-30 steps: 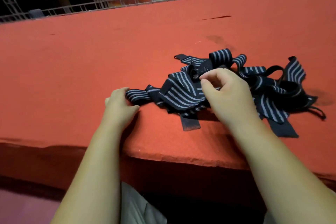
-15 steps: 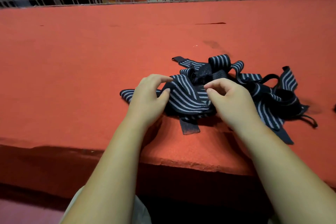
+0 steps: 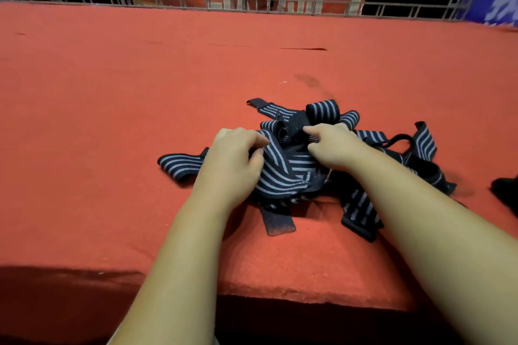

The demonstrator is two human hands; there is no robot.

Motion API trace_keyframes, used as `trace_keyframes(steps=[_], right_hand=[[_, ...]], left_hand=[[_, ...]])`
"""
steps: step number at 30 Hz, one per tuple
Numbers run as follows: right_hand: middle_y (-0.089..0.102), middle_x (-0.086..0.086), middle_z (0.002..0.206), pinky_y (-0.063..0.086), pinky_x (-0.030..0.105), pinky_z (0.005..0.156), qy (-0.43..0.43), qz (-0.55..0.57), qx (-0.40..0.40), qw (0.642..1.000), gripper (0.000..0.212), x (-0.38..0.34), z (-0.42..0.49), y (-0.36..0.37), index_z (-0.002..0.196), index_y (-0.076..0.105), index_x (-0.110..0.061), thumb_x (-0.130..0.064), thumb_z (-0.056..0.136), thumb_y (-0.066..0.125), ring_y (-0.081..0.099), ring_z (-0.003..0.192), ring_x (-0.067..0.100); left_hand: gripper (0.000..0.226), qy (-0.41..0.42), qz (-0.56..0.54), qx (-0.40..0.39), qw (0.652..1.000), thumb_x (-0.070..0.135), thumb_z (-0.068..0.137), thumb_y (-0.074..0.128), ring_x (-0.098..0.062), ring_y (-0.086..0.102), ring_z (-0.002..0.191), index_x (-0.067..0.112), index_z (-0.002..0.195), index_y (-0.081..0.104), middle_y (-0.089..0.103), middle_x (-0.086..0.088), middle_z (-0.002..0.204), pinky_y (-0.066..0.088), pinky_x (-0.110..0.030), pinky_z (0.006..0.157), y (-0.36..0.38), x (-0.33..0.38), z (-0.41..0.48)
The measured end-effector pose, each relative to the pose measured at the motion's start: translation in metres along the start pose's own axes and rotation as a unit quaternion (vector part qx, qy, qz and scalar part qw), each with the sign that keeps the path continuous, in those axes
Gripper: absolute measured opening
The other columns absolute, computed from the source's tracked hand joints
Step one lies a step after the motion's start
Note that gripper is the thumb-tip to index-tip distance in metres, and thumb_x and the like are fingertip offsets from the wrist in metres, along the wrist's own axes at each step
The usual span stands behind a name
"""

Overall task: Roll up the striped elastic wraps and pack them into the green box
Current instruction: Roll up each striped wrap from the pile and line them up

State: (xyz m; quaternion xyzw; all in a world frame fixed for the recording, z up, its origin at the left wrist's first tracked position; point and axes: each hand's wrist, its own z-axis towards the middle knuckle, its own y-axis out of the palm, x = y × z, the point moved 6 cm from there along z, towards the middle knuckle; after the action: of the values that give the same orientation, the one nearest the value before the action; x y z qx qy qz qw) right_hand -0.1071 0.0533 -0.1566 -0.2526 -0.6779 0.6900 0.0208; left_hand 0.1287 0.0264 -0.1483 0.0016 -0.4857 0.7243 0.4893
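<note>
Red felt (image 3: 112,120) carries the tangled striped elastic wraps (image 3: 283,176) near its front edge, where left hand (image 3: 232,159) and right hand (image 3: 336,148) each pinch folds, likely freeing one for rolling; green box unseen

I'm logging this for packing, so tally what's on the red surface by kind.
Hands: 2, left hand and right hand
Pile of striped wraps: 1, too tangled to count singly
Dark thing at right edge: 1
Total: 4
</note>
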Motion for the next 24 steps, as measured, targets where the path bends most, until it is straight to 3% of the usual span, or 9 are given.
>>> trace_keyframes(steps=[2,4,6,8,10,13,16,19,24], right_hand=[[0.055,0.007,0.161,0.038,0.042,0.123,-0.015,0.059,0.052,0.997,0.059,-0.001,-0.004,-0.011,0.159,0.050,-0.039,-0.022,0.102,0.050,0.040,0.154,0.028],[0.058,-0.007,0.158,0.040,0.031,0.119,-0.037,0.134,0.104,0.985,0.053,-0.002,-0.014,-0.023,0.155,0.057,-0.036,-0.019,0.105,0.052,0.051,0.147,0.015],[0.069,-0.010,0.139,0.047,0.026,0.101,-0.054,0.212,0.151,0.964,0.049,-0.002,-0.025,-0.036,0.150,0.063,-0.037,-0.018,0.106,0.054,0.066,0.118,0.005],[0.073,-0.015,0.120,0.051,0.022,0.084,-0.069,0.294,0.180,0.936,0.045,-0.002,-0.039,-0.049,0.144,0.068,-0.038,-0.018,0.105,0.057,0.065,0.085,-0.010],[0.075,-0.016,0.122,0.054,0.019,0.082,-0.078,0.361,0.194,0.909,0.041,-0.003,-0.056,-0.064,0.140,0.071,-0.037,-0.020,0.104,0.059,0.067,0.085,-0.014],[0.073,-0.023,0.116,0.048,0.003,0.076,-0.100,0.423,0.214,0.875,0.039,-0.008,-0.086,-0.085,0.137,0.073,-0.029,-0.009,0.107,0.057,0.067,0.088,-0.019],[0.076,-0.016,0.125,0.052,0.014,0.097,-0.122,0.459,0.219,0.852,0.041,-0.010,-0.106,-0.094,0.135,0.075,-0.025,-0.003,0.106,0.056,0.071,0.114,-0.004],[0.080,-0.004,0.122,0.059,0.028,0.089,-0.128,0.516,0.208,0.821,0.041,-0.007,-0.118,-0.096,0.131,0.076,-0.024,0.000,0.105,0.055,0.077,0.106,0.014],[0.082,0.009,0.116,0.060,0.038,0.091,-0.132,0.617,0.191,0.752,0.033,0.001,-0.137,-0.097,0.123,0.079,-0.017,0.000,0.105,0.058,0.077,0.099,0.024]], left_hand=[[0.025,-0.005,-0.007,0.006,1.000,0.016,0.100,0.063,-0.016,0.053,0.118,0.027,0.119,0.076,0.071,0.013,0.113,0.035,-0.023,0.098,0.000,-0.001,0.001],[0.026,-0.007,-0.011,0.012,1.000,0.014,0.099,0.063,-0.016,0.054,0.117,0.026,0.119,0.076,0.071,0.013,0.112,0.035,-0.023,0.096,0.001,0.000,0.002],[0.027,-0.002,-0.018,0.016,1.000,0.012,0.098,0.063,-0.016,0.054,0.115,0.025,0.119,0.076,0.071,0.012,0.112,0.035,-0.021,0.095,0.002,0.004,0.001],[0.028,0.011,-0.027,0.019,0.999,0.011,0.097,0.064,-0.015,0.055,0.115,0.025,0.119,0.075,0.071,0.011,0.114,0.035,-0.021,0.095,0.004,0.011,-0.001],[0.031,0.019,-0.039,0.015,0.999,0.012,0.097,0.065,-0.013,0.057,0.119,0.025,0.124,0.073,0.069,0.012,0.120,0.039,-0.024,0.101,0.006,0.020,-0.003],[0.037,0.015,-0.081,0.007,0.997,0.013,0.098,0.067,-0.008,0.058,0.124,0.025,0.133,0.067,0.065,0.012,0.128,0.041,-0.024,0.107,0.007,0.034,-0.005],[0.045,0.012,-0.096,0.013,0.995,0.015,0.099,0.070,-0.002,0.053,0.127,0.023,0.142,0.060,0.060,0.012,0.134,0.032,-0.008,0.105,0.008,0.047,-0.006],[0.054,0.004,-0.121,0.015,0.993,0.017,0.099,0.073,0.008,0.046,0.126,0.024,0.149,0.053,0.054,0.016,0.137,0.024,0.002,0.105,0.011,0.059,-0.005],[0.067,-0.016,-0.107,-0.004,0.994,0.029,0.098,0.075,-0.009,0.047,0.142,0.021,0.159,0.047,0.054,0.005,0.151,0.036,-0.031,0.122,0.029,0.074,-0.002]])
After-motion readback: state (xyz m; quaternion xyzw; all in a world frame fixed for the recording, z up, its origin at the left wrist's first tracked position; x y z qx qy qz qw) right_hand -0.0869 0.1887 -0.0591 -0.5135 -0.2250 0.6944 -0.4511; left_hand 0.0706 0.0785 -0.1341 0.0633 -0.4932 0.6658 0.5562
